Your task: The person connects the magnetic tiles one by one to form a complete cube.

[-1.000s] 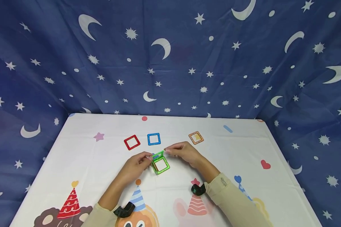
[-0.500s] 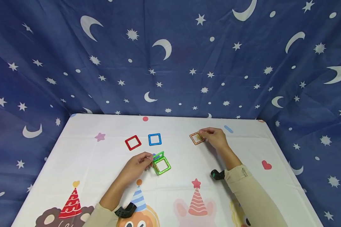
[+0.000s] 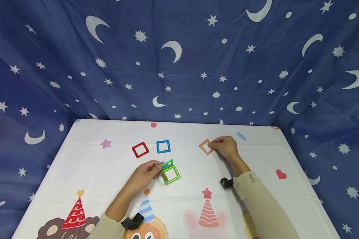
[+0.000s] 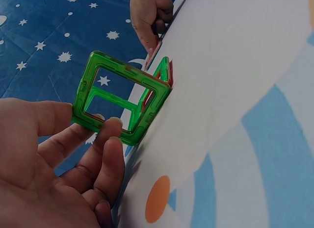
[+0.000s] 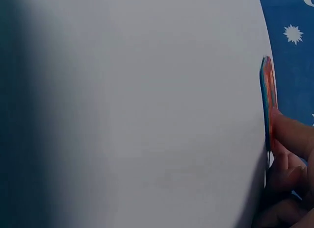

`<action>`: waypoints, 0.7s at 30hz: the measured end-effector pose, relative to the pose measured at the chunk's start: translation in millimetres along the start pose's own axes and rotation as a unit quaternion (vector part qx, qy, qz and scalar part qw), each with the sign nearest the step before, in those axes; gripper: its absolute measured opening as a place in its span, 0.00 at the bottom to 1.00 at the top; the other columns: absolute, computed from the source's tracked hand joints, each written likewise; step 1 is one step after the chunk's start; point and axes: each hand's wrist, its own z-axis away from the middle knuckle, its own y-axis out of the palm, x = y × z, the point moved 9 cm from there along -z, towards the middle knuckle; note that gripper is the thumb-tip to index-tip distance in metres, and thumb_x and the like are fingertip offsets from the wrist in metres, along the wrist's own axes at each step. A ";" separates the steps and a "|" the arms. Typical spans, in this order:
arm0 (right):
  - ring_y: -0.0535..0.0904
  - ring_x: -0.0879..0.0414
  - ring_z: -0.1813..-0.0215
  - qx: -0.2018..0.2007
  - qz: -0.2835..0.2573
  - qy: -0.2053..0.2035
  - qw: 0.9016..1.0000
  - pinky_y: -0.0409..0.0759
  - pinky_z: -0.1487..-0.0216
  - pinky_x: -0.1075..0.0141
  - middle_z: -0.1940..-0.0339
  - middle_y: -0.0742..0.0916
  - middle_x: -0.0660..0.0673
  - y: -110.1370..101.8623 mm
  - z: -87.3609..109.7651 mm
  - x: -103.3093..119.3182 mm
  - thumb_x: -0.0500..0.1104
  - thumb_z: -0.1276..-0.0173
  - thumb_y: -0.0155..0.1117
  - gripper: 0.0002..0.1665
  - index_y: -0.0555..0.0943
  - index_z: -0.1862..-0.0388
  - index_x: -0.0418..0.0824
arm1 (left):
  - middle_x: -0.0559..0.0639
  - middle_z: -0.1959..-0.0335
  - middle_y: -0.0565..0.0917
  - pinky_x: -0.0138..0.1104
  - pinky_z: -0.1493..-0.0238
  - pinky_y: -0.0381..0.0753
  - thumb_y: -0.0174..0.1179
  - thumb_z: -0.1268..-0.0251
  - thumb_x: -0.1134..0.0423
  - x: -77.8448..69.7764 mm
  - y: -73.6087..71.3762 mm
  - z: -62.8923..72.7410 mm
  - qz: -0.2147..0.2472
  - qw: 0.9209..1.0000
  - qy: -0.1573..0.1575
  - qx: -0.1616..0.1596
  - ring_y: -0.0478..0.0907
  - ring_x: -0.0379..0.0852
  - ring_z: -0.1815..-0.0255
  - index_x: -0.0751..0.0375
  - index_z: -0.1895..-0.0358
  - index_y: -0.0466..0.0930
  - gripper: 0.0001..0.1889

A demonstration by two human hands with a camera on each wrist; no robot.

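My left hand [image 3: 144,174] holds a green magnetic tile frame between thumb and fingers. It belongs to a joined piece of green square magnetic tiles [image 3: 173,180], some standing up from a flat one. In the left wrist view the near green tile [image 4: 126,67] stands upright at my fingertips, with a red edge showing behind it. Farther right, my right hand [image 3: 226,147] pinches an orange square magnetic tile [image 3: 203,150] by its right corner. The right wrist view shows that orange tile [image 5: 268,90] edge-on, close over the table, between thumb and fingers.
A red square tile [image 3: 143,155] and a blue square tile [image 3: 164,152] lie flat beyond my left hand. The white tablecloth [image 3: 185,199] has printed party animals and shapes. A dark blue star-and-moon curtain [image 3: 197,59] rises behind the table's far edge.
My right hand has left the green tiles, moved right to the orange tile and taken hold of it; the tile has turned slightly. My left hand keeps its place at the green tiles.
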 end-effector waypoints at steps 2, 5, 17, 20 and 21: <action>0.79 0.50 0.57 0.004 0.016 -0.004 1.000 0.73 0.60 0.63 0.64 0.89 0.45 1.2 1.3 0.8 0.51 0.42 0.80 0.15 0.90 0.65 0.42 | 0.51 0.64 0.84 0.32 0.59 0.73 0.58 0.23 0.55 0.5 0.0 -0.3 -0.001 1.000 0.000 0.000 0.77 0.45 0.62 0.56 0.48 0.84 0.12; 0.77 0.51 0.60 0.026 0.025 -0.003 0.999 0.73 0.63 0.64 0.67 0.87 0.47 4.1 2.4 -1.2 0.53 0.40 0.78 0.16 0.89 0.66 0.42 | 0.51 0.64 0.84 0.32 0.58 0.73 0.58 0.23 0.54 0.8 0.3 -0.2 -0.003 1.000 -0.001 0.000 0.77 0.45 0.61 0.56 0.48 0.84 0.12; 0.68 0.53 0.64 0.075 -0.073 0.045 0.993 0.65 0.66 0.63 0.68 0.78 0.51 2.9 3.6 -14.3 0.57 0.38 0.75 0.19 0.87 0.66 0.42 | 0.51 0.64 0.84 0.32 0.58 0.74 0.58 0.23 0.54 1.5 1.3 -2.4 -0.012 1.000 0.002 0.000 0.78 0.45 0.61 0.55 0.48 0.84 0.12; 0.68 0.54 0.66 0.079 -0.078 0.050 0.993 0.65 0.68 0.64 0.70 0.78 0.52 3.6 2.1 -16.0 0.58 0.38 0.75 0.20 0.88 0.65 0.42 | 0.50 0.64 0.84 0.33 0.57 0.74 0.57 0.23 0.53 3.9 1.7 -3.3 -0.016 1.000 -0.006 -0.002 0.78 0.46 0.61 0.53 0.47 0.84 0.12; 0.68 0.54 0.66 0.080 -0.079 0.054 0.992 0.66 0.67 0.64 0.70 0.78 0.52 3.4 2.0 -16.7 0.58 0.38 0.76 0.20 0.88 0.64 0.43 | 0.50 0.64 0.84 0.33 0.57 0.74 0.57 0.23 0.53 4.0 2.0 -3.1 -0.017 1.000 -0.007 -0.002 0.78 0.46 0.61 0.53 0.47 0.84 0.12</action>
